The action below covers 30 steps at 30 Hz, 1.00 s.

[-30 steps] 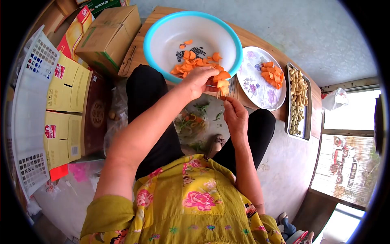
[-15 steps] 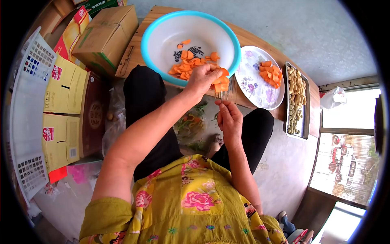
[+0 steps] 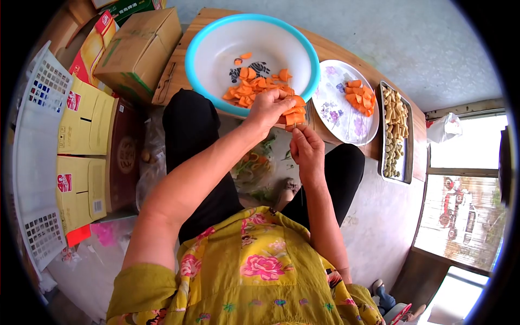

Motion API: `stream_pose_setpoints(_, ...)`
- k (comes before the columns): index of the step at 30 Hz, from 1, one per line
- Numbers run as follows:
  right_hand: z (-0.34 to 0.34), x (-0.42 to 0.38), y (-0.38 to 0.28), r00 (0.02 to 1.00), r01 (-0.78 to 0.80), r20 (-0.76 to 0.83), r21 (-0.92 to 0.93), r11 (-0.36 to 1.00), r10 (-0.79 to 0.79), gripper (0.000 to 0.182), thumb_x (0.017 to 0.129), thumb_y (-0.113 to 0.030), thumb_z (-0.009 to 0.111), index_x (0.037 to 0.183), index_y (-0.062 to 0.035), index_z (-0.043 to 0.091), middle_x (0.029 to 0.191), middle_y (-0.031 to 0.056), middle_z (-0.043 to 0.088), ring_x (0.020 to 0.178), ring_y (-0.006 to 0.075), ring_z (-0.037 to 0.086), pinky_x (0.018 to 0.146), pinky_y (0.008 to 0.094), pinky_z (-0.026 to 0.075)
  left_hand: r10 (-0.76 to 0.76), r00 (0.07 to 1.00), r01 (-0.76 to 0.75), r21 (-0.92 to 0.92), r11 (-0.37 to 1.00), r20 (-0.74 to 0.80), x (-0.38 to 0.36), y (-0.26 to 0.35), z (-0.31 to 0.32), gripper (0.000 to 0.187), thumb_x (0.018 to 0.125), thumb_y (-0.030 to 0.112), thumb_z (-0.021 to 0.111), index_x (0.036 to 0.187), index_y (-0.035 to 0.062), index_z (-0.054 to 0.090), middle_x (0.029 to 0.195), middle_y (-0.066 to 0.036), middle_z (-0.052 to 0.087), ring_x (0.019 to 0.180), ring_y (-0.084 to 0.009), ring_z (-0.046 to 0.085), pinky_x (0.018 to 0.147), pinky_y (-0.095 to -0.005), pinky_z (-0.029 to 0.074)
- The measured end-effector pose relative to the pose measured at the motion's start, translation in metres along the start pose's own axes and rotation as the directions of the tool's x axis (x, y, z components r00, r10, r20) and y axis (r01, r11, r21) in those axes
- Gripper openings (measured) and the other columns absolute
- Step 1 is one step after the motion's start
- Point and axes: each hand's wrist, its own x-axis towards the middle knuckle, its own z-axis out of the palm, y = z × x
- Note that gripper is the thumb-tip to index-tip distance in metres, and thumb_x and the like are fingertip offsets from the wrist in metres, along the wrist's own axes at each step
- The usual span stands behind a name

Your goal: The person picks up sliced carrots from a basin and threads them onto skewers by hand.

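Note:
My left hand (image 3: 267, 112) is closed round a stack of orange carrot slices (image 3: 296, 115) at the near right rim of a white basin (image 3: 216, 46) with a blue edge. Just below the stack, my right hand (image 3: 307, 151) pinches a thin skewer, whose upper part runs into the slices. More cut carrot pieces (image 3: 246, 89) lie in the basin. Beside it, a white flowered plate (image 3: 336, 81) holds skewered carrot slices (image 3: 360, 98), their thin sticks pointing towards me.
A metal tray (image 3: 409, 154) of skewered pale and greenish pieces sits at the right end of the wooden table (image 3: 211, 16). Cardboard boxes (image 3: 138, 51) and a white plastic basket (image 3: 32, 157) stand on the left. A bag of scraps (image 3: 253, 168) lies between my knees.
My right hand has risen towards the carrot stack, and the gap with bare skewer between the hands has closed. My left hand stays nearly in place, holding the slices.

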Motion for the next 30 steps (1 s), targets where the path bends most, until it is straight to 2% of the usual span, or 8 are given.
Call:
stream_pose_setpoints(3, -0.003, 0.001, 0.006, 1.000, 0.008, 0.003, -0.003, 1.000, -0.008, 0.016, 0.095, -0.012, 0.050, 0.096, -0.0008, 0.060, 0.057, -0.0054, 0.042, 0.047, 0.0022, 0.033, 0.044, 0.0186, 0.024, 0.008, 1.000, -0.006, -0.116, 0.993, 0.021, 0.015, -0.005, -0.011, 0.029, 0.092, 0.023, 0.057, 0.108, -0.0014, 0.054, 0.103, -0.013, 0.062, 0.091, -0.0203, 0.065, 0.075, -0.0328, 0.056)
stream_pose_setpoints(6, -0.009, -0.002, 0.009, 1.000, -0.008, 0.014, -0.010, 1.000, 0.008, 0.016, 0.095, -0.013, 0.050, 0.096, -0.0006, 0.060, 0.056, -0.0048, 0.042, 0.047, 0.0024, 0.034, 0.043, 0.0186, 0.025, 0.035, 0.997, -0.044, -0.123, 0.991, -0.074, 0.013, 0.012, -0.015, 0.028, 0.092, 0.025, 0.056, 0.103, -0.0014, 0.055, 0.096, -0.011, 0.063, 0.083, -0.0174, 0.065, 0.073, -0.0310, 0.054)
stream_pose_setpoints(8, -0.013, -0.005, 0.012, 0.999, -0.026, 0.018, -0.011, 1.000, 0.026, 0.017, 0.095, -0.013, 0.050, 0.096, -0.0005, 0.060, 0.055, -0.0044, 0.042, 0.047, 0.0025, 0.034, 0.043, 0.0187, 0.025, 0.040, 0.997, -0.047, -0.101, 0.994, -0.070, 0.009, 0.017, -0.022, 0.032, 0.091, 0.029, 0.059, 0.105, 0.0008, 0.055, 0.096, -0.010, 0.064, 0.084, -0.0170, 0.064, 0.071, -0.0285, 0.053)
stream_pose_setpoints(10, -0.017, -0.006, 0.014, 1.000, -0.024, 0.020, -0.008, 1.000, 0.024, 0.017, 0.094, -0.014, 0.050, 0.096, -0.0002, 0.060, 0.055, -0.0035, 0.044, 0.046, 0.0029, 0.034, 0.043, 0.0187, 0.026, -0.034, 0.996, 0.032, 0.018, 0.999, 0.085, 0.007, 0.019, -0.024, 0.032, 0.090, 0.032, 0.059, 0.107, 0.0048, 0.054, 0.104, -0.010, 0.063, 0.093, -0.0193, 0.063, 0.078, -0.0317, 0.054)
stream_pose_setpoints(14, -0.023, -0.006, 0.017, 1.000, -0.020, 0.012, 0.010, 1.000, 0.020, 0.020, 0.095, -0.017, 0.050, 0.099, -0.0001, 0.061, 0.056, -0.0028, 0.045, 0.046, 0.0039, 0.035, 0.043, 0.0187, 0.026, -0.187, 0.956, 0.164, 0.116, 0.980, 0.227, 0.001, 0.009, -0.011, 0.038, 0.085, 0.028, 0.066, 0.113, 0.0054, 0.053, 0.106, -0.007, 0.062, 0.095, -0.0147, 0.061, 0.077, -0.0287, 0.053)
stream_pose_setpoints(15, -0.024, -0.006, 0.019, 1.000, -0.014, 0.022, 0.011, 1.000, 0.014, 0.020, 0.095, -0.017, 0.050, 0.099, -0.0001, 0.060, 0.057, -0.0021, 0.047, 0.046, 0.0040, 0.036, 0.043, 0.0185, 0.026, -0.150, 0.965, 0.126, 0.120, 0.985, 0.216, 0.000, 0.006, -0.009, 0.039, 0.083, 0.021, 0.068, 0.115, 0.0048, 0.053, 0.105, -0.005, 0.062, 0.095, -0.0134, 0.061, 0.077, -0.0282, 0.053)
stream_pose_setpoints(21, -0.033, -0.011, 0.029, 0.999, -0.019, 0.042, 0.065, 0.998, 0.016, 0.018, 0.095, -0.016, 0.051, 0.101, -0.0028, 0.060, 0.061, 0.0002, 0.053, 0.046, 0.0034, 0.036, 0.043, 0.0175, 0.027, -0.112, 0.977, 0.073, 0.209, 0.975, 0.181, 0.004, 0.000, -0.002, 0.038, 0.083, 0.010, 0.065, 0.117, 0.0028, 0.052, 0.101, -0.005, 0.062, 0.091, -0.0135, 0.062, 0.079, -0.0288, 0.053)
stream_pose_setpoints(30, -0.035, -0.009, 0.028, 0.997, -0.071, 0.044, 0.073, 0.995, 0.068, 0.016, 0.094, -0.015, 0.050, 0.101, -0.0048, 0.061, 0.060, 0.0002, 0.053, 0.044, 0.0027, 0.035, 0.041, 0.0170, 0.025, -0.139, 0.973, 0.091, 0.243, 0.966, 0.187, 0.007, -0.004, -0.002, 0.038, 0.084, 0.011, 0.064, 0.119, 0.0017, 0.051, 0.098, -0.007, 0.064, 0.086, -0.0133, 0.064, 0.072, -0.0268, 0.055)
